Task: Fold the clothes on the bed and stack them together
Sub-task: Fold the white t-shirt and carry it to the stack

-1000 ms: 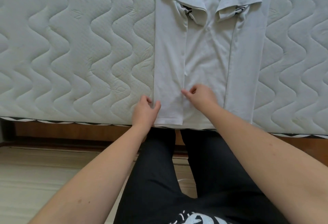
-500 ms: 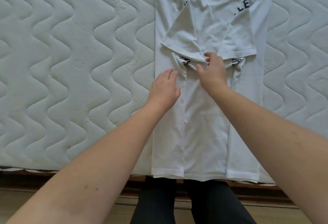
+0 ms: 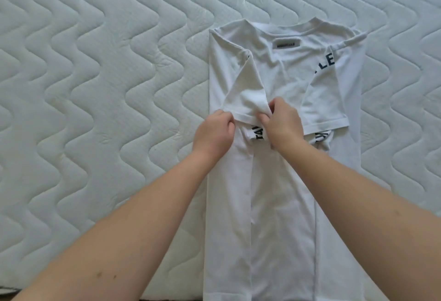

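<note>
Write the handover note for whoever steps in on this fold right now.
Left hand: grips the hem of the left sleeve.
Right hand: grips the same hem, beside it.
White T-shirt: lies flat on the mattress, collar away from you.
Done: both sides folded in lengthwise, right sleeve lying flat.
Left: smooth the left sleeve, fold the shirt up crosswise. No other clothes or stack in view.

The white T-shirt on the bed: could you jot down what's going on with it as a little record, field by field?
garment: white T-shirt, lying flat, both long sides folded in toward the middle
surface: quilted mattress
left sleeve: cuff pinched by both hands
left hand: grips the cuff's outer end
right hand: grips the cuff's inner end
right sleeve: lying flat, untouched
label: visible inside the collar
fold stage: not yet folded lengthwise
</note>
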`<state>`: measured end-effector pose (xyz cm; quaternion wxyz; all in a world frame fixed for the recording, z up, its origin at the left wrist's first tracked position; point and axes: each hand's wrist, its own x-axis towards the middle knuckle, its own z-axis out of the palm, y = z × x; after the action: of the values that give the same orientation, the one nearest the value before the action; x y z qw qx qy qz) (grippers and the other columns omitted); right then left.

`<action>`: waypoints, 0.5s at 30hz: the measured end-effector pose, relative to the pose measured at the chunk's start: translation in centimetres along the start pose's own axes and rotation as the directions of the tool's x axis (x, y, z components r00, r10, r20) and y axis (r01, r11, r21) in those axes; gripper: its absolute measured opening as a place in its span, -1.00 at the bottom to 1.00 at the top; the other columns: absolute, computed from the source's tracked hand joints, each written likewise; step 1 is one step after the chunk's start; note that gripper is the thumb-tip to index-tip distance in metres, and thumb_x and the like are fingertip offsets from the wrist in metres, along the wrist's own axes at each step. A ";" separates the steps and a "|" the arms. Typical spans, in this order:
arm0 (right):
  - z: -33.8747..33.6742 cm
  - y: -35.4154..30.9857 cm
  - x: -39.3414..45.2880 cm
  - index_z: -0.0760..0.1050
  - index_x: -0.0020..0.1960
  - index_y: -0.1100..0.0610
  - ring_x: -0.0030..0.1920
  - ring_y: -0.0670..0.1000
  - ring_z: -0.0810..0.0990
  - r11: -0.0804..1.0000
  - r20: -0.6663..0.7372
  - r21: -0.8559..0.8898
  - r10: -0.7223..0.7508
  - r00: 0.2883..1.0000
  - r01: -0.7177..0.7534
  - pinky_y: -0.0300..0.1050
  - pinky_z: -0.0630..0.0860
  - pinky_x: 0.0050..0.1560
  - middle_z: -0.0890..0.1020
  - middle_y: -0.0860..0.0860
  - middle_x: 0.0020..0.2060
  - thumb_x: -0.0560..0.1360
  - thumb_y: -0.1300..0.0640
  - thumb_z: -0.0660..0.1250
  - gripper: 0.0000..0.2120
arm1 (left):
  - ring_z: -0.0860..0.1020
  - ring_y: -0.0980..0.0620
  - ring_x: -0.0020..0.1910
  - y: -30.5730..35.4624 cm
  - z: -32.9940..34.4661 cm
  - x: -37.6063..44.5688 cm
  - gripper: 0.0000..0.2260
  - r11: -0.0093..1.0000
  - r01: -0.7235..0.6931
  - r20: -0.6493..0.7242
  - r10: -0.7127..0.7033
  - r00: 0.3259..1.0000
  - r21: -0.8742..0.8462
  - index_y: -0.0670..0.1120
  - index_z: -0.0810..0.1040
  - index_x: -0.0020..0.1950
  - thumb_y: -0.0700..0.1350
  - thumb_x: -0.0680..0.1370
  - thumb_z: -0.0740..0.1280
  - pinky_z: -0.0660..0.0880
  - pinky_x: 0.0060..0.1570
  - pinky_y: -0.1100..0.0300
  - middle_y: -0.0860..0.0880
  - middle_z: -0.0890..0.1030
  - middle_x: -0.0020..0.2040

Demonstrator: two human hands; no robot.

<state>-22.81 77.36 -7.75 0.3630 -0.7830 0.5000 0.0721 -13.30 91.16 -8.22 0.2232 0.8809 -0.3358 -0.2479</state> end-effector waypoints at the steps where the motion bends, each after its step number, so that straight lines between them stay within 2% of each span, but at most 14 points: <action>1: -0.1 0.2 -0.2 0.39 -0.04 0.08 -0.14 0.13 0.51 1.000 -0.013 -0.004 -0.020 1.000 0.020 -0.05 0.36 -0.21 0.53 0.00 -0.16 0.54 0.05 0.30 -0.87 | 0.49 -0.11 -0.15 0.1 -0.3 0.8 -0.85 1.000 0.000 -0.022 0.000 1.000 -0.010 -0.19 0.54 -0.10 -0.22 0.56 0.19 0.38 -0.19 0.01 -0.09 0.52 -0.10; 3: -0.1 0.7 -0.2 0.41 0.03 0.08 -0.08 0.16 0.54 0.999 0.033 -0.041 -0.020 0.999 0.022 -0.03 0.39 -0.18 0.56 0.02 -0.12 0.55 0.02 0.31 -0.84 | 0.50 -0.09 -0.13 0.3 -0.7 2.6 -0.86 0.998 -0.008 -0.042 0.005 0.999 -0.056 -0.17 0.54 -0.01 -0.21 0.57 0.19 0.40 -0.17 0.04 -0.08 0.51 -0.05; 5: -0.2 1.2 0.0 0.44 0.14 0.09 0.02 0.17 0.56 0.997 0.114 -0.072 0.038 0.993 -0.030 -0.01 0.45 -0.09 0.60 0.05 -0.02 0.54 -0.05 0.32 -0.73 | 0.53 -0.10 -0.03 0.6 -0.8 4.8 -0.81 0.997 -0.051 -0.055 0.048 0.997 -0.060 -0.16 0.54 0.15 -0.20 0.59 0.22 0.43 -0.06 0.04 -0.11 0.51 0.10; 7: -0.3 1.6 0.4 0.48 0.11 0.11 0.04 0.17 0.57 0.995 0.164 -0.073 0.078 0.983 -0.067 0.00 0.47 -0.05 0.61 0.07 -0.01 0.54 -0.08 0.32 -0.71 | 0.50 -0.15 0.16 1.1 -0.9 7.8 -0.71 0.994 -0.105 -0.041 0.106 0.993 0.032 -0.13 0.49 0.32 -0.16 0.60 0.25 0.40 0.12 0.01 -0.13 0.47 0.27; 10: 0.0 1.8 0.4 0.49 0.05 0.14 0.02 0.17 0.57 0.997 0.191 -0.056 0.062 0.980 -0.052 0.02 0.50 -0.04 0.61 0.09 -0.05 0.55 -0.08 0.32 -0.72 | 0.29 -0.10 0.42 2.7 -1.7 12.5 -0.57 0.952 -0.169 0.034 0.166 0.986 0.255 0.00 0.32 0.49 -0.03 0.62 0.24 0.22 0.34 0.02 -0.04 0.31 0.47; 12: 0.3 2.0 0.4 0.49 0.10 0.13 0.04 0.15 0.56 0.999 0.196 -0.025 0.048 0.979 -0.044 0.02 0.50 -0.01 0.62 0.07 -0.02 0.56 -0.09 0.30 -0.70 | 0.22 -0.05 0.48 3.5 -2.1 15.5 -0.53 0.919 -0.201 0.112 0.172 0.979 0.340 0.05 0.27 0.52 0.04 0.62 0.24 0.12 0.40 0.04 0.00 0.28 0.50; 15: 0.2 2.1 0.6 0.48 0.12 0.09 0.03 0.16 0.57 0.997 0.194 -0.072 0.050 0.980 -0.037 0.03 0.51 0.00 0.63 0.06 -0.04 0.57 -0.09 0.27 -0.73 | 0.35 -0.10 0.37 4.4 -2.3 18.7 -0.63 0.857 -0.211 0.196 0.132 0.972 0.470 0.03 0.44 0.36 0.12 0.59 0.27 0.21 0.32 0.00 -0.06 0.43 0.34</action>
<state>-24.22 76.57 -9.27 0.3817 -0.7729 0.4761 0.1737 -1.84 75.57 -9.30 -0.0118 0.8528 -0.4812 -0.2025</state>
